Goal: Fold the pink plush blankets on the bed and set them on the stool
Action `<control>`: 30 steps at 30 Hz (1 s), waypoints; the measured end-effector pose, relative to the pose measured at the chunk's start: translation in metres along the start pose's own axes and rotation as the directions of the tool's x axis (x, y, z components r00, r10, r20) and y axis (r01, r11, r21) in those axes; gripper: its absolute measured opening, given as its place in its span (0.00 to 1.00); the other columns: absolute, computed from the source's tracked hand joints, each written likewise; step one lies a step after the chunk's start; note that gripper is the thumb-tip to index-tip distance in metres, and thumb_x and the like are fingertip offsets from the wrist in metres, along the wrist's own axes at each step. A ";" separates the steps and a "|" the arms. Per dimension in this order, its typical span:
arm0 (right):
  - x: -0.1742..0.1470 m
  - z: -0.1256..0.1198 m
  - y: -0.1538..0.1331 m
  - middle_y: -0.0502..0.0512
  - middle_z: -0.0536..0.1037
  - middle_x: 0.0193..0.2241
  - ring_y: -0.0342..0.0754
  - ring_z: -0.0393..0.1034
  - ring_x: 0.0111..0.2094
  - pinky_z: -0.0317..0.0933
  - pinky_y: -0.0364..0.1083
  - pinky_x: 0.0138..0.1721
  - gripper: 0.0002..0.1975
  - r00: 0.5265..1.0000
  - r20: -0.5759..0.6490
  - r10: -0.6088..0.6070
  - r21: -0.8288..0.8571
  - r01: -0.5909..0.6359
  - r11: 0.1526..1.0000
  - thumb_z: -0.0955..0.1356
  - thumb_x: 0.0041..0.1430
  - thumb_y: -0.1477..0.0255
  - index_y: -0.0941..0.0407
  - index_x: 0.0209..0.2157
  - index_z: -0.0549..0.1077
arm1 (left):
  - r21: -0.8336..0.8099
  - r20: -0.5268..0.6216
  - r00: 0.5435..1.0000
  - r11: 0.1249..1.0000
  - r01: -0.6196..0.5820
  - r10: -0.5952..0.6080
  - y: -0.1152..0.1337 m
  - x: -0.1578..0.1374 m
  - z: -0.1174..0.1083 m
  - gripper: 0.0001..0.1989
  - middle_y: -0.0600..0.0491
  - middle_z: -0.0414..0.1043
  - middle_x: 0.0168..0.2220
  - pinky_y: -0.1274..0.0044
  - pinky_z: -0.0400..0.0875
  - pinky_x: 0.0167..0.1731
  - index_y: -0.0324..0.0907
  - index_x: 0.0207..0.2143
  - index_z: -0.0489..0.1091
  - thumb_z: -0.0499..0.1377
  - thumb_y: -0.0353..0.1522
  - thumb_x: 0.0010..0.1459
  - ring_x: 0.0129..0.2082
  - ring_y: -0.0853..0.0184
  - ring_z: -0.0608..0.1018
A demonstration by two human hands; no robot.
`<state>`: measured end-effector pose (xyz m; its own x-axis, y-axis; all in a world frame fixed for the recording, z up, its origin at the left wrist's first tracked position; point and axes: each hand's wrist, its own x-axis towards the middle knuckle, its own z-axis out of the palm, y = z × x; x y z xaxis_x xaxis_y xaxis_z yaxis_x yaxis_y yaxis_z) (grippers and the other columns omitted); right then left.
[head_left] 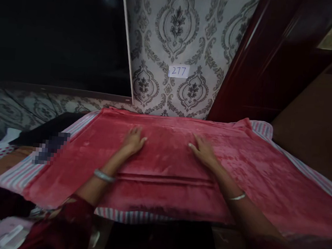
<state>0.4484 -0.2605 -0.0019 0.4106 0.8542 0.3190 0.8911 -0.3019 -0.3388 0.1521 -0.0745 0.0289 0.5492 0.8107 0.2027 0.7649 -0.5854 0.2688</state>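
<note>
A plush red blanket (163, 155) lies spread over a striped cloth (21, 172), with a fold line running across its near part. My left hand (134, 140) rests palm down on the blanket left of the middle, its fingers stretched forward and slightly blurred. To the right, my right hand (203, 149) also lies on the blanket, fingers extended and thumb apart. Neither hand grips anything. The blanket's far edge is slightly bunched near the wall, and its near edge hangs by the front of the surface.
A large dark screen (60, 35) stands at the left. Behind is patterned wallpaper (176, 21) with a paper label (178, 71) reading 277. Dark red glossy wood (262, 63) rises at the right, beside a brown panel (321, 121). A pixelated dark item (51, 148) lies by the blanket's left edge.
</note>
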 end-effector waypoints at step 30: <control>0.024 0.018 -0.044 0.62 0.57 0.71 0.66 0.46 0.72 0.42 0.71 0.66 0.31 0.975 0.188 0.118 -0.197 -0.080 0.977 0.59 0.71 0.53 0.50 0.70 0.61 | 0.073 0.155 0.983 0.993 0.089 -0.099 0.044 0.028 0.023 0.37 0.40 0.44 0.74 0.45 0.42 0.67 0.47 0.73 0.52 0.46 0.52 0.67 0.73 0.41 0.48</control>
<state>0.4158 -0.2191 0.0041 0.4690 0.8769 0.1051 0.8759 -0.4466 -0.1826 0.2087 -0.0774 0.0243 0.5162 0.8560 0.0264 0.8331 -0.5091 0.2165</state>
